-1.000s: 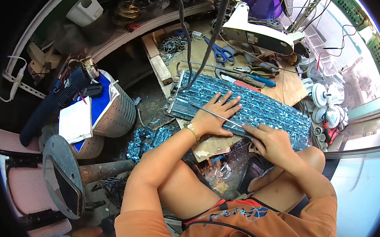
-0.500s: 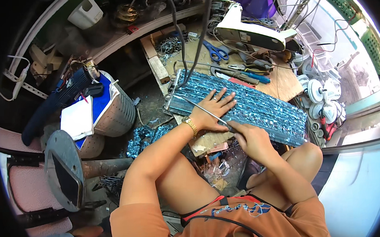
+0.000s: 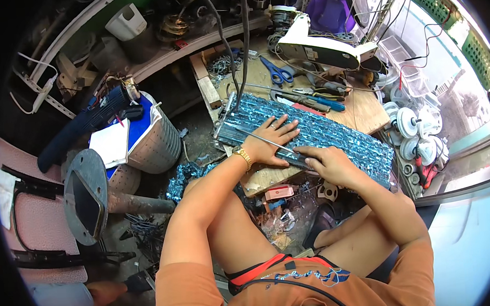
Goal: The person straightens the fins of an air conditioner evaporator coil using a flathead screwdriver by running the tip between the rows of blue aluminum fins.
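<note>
A long slab of shiny blue metal fins (image 3: 344, 134), like a heat-exchanger coil, lies slantwise on the wooden board. Along its near left edge the fins are gone and bare metal strips or tubes show. My left hand (image 3: 265, 145) presses flat on it, fingers spread. Closed round the dark handle end of a long thin metal rod (image 3: 256, 136) is my right hand (image 3: 334, 166), resting at the coil's near edge. The rod passes over or beside my left hand, its tip toward the stripped left end. Whether the tip touches the coil I cannot tell.
Behind the coil are blue scissors (image 3: 278, 71), pliers (image 3: 330, 91) and a white machine part (image 3: 320, 48). Torn blue fin scrap (image 3: 182, 178) lies on the floor to the left. A round metal stand (image 3: 76, 198) with a phone on it is beside my left arm.
My right hand and the rod have shifted slightly, the rod's handle end moving a little right. My left hand stays on the coil. The whole view has shifted slightly.
</note>
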